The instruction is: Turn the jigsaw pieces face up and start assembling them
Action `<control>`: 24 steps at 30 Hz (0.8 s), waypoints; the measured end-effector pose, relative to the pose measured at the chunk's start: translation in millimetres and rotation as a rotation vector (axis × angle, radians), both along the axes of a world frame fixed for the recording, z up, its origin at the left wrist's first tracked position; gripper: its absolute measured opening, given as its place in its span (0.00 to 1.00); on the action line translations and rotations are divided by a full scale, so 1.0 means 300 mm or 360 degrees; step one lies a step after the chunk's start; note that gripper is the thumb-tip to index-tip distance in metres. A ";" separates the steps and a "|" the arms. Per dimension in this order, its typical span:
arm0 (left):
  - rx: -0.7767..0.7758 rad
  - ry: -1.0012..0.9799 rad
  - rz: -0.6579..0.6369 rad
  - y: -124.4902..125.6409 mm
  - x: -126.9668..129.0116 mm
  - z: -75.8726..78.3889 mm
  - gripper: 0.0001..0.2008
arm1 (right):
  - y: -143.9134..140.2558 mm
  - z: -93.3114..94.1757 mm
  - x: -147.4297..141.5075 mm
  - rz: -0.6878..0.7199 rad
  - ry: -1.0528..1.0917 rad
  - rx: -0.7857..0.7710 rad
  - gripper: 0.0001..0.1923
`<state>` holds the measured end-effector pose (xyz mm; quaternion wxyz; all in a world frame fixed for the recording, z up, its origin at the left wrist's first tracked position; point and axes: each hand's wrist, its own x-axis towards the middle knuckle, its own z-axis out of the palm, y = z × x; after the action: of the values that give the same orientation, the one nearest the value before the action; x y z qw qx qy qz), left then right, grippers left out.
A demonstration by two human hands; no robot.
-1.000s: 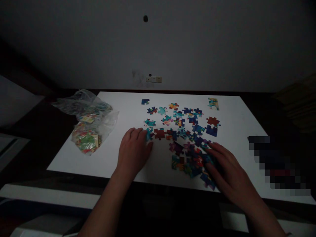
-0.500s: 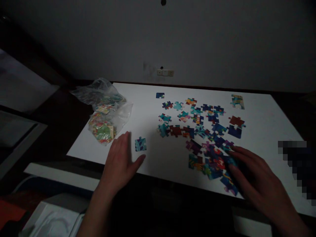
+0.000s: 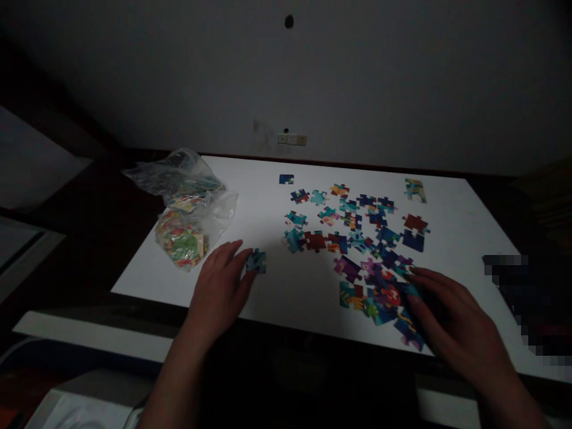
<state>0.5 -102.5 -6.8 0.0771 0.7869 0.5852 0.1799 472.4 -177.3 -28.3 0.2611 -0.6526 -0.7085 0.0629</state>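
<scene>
The left hand [image 3: 221, 283] lies flat, fingertips touching a lone teal puzzle piece [image 3: 256, 261] set apart left of the scattered pieces [image 3: 357, 232], not gripping it. The right hand [image 3: 451, 322] rests open on the near cluster [image 3: 379, 295], steadying it on the white board [image 3: 277, 286].

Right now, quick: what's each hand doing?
Left hand: open, flat, fingertips touching a lone teal puzzle piece.
Right hand: open, fingers spread over the puzzle pieces, gripping nothing visible.
</scene>
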 end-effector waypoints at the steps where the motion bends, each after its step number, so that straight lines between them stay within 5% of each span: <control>1: 0.0005 -0.0010 -0.0011 0.006 0.000 -0.001 0.19 | 0.001 -0.001 0.001 0.0005 -0.0001 0.0006 0.23; 11: 0.0039 -0.0055 -0.0040 0.020 -0.027 -0.028 0.21 | 0.017 -0.004 -0.019 0.0037 0.0050 0.0081 0.19; 16: -0.0044 -0.0128 -0.0046 0.065 -0.007 0.040 0.26 | 0.025 -0.003 -0.025 0.0063 0.0087 0.0079 0.19; 21: -0.0227 -0.0016 -0.0420 0.286 0.118 0.156 0.32 | 0.024 0.003 -0.029 0.0093 0.0057 0.0082 0.19; 24: -0.0364 0.0055 -0.0658 0.480 0.193 0.170 0.35 | 0.020 0.003 -0.029 0.0087 0.0020 0.0052 0.20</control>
<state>58.3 41.4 44.1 0.1909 0.8791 0.4295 0.0795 463.6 -171.3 -27.5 0.2744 -0.6283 -0.7253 0.0627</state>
